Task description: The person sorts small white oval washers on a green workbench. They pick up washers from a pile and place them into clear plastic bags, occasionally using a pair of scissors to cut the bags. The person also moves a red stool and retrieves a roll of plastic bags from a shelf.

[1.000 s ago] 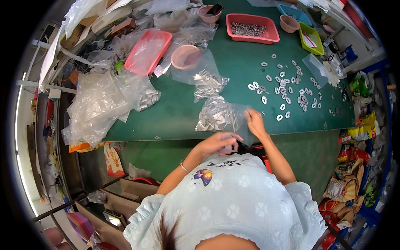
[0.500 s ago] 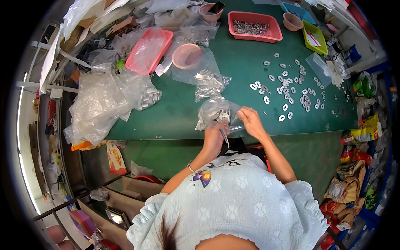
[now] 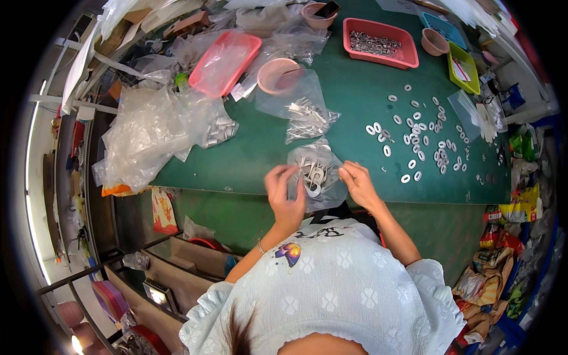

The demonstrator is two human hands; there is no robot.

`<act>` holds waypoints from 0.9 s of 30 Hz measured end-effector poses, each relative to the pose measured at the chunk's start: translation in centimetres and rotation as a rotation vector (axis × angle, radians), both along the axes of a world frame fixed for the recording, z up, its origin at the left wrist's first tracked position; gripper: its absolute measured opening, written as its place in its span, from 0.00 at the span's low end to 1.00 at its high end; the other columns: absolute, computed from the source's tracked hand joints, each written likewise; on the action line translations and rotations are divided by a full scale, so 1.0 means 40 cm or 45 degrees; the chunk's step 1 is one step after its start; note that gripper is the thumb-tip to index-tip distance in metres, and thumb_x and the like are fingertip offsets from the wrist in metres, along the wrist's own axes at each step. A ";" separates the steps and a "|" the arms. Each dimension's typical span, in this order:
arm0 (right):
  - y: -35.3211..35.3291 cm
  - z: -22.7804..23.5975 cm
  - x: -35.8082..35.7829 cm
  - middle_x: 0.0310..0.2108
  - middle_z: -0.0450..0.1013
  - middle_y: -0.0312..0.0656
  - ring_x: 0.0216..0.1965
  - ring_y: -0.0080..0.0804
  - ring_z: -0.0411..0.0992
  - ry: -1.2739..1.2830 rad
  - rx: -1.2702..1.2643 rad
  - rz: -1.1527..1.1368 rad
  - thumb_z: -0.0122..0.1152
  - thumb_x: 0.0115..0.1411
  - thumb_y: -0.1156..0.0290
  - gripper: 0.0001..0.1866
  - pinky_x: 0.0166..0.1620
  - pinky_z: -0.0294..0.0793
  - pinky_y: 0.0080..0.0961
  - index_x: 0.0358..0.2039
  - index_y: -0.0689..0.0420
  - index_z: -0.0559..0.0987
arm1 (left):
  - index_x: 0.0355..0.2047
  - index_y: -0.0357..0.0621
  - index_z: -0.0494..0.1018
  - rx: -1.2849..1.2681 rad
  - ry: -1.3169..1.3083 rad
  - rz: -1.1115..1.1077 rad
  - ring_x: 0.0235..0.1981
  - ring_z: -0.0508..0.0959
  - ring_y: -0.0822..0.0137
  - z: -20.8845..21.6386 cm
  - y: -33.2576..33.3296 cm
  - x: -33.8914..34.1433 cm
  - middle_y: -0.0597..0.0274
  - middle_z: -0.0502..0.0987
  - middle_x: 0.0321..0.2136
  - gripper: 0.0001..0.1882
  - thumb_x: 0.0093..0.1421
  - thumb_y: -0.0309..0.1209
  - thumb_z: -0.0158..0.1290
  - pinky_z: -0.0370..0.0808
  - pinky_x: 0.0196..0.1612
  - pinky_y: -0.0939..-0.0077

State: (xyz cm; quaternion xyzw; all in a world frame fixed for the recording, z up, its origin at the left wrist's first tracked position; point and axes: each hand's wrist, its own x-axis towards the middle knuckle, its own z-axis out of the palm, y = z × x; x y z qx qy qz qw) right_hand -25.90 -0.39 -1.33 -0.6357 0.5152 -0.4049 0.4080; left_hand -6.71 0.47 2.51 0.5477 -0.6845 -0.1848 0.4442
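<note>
A clear plastic bag point(image 3: 329, 195) of metal pieces lies at the table's front edge, its mouth toward me. Inside are several silvery, looped metal parts point(image 3: 315, 173). My right hand point(image 3: 359, 184) pinches the bag's right edge between thumb and fingers. At the bag's left side is my left hand point(image 3: 286, 200), slightly blurred, with thumb and fingers apart and nothing visible held in it. Just beyond lies another clear bag point(image 3: 313, 123) with long, thin metal pieces.
Many flat oval metal rings point(image 3: 416, 140) are scattered over the green table point(image 3: 248, 160) at right. Farther back stand a red tray point(image 3: 378, 59) of small metal parts and a yellow-green tray point(image 3: 463, 70). A pink bowl point(image 3: 278, 76) and piled plastic bags point(image 3: 142, 139) are at left.
My left hand has moved left and opened; the thin metal piece it held is no longer in it. The bag's mouth is spread wider. The whole view has shifted slightly.
</note>
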 end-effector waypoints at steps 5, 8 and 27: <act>-0.019 -0.005 0.024 0.19 0.60 0.43 0.22 0.38 0.59 -0.142 0.049 -0.009 0.45 0.60 0.69 0.14 0.30 0.59 0.29 0.21 0.64 0.65 | 0.36 0.35 0.71 0.298 -0.120 0.225 0.31 0.70 0.49 -0.077 0.011 0.034 0.49 0.68 0.27 0.11 0.50 0.22 0.52 0.68 0.37 0.64; -0.045 0.014 0.050 0.19 0.58 0.40 0.22 0.29 0.57 -0.280 0.021 -0.011 0.45 0.61 0.68 0.15 0.27 0.60 0.25 0.21 0.65 0.64 | 0.34 0.33 0.71 0.365 -0.186 0.101 0.27 0.71 0.44 -0.110 -0.007 0.109 0.43 0.69 0.23 0.09 0.53 0.21 0.46 0.68 0.31 0.62; -0.067 0.133 0.075 0.25 0.68 0.47 0.25 0.44 0.68 0.243 -0.269 -0.078 0.54 0.47 0.81 0.04 0.29 0.67 0.35 0.26 0.62 0.70 | 0.36 0.31 0.72 0.583 0.091 0.309 0.18 0.73 0.52 -0.029 -0.029 0.077 0.40 0.70 0.17 0.11 0.59 0.26 0.43 0.69 0.24 0.69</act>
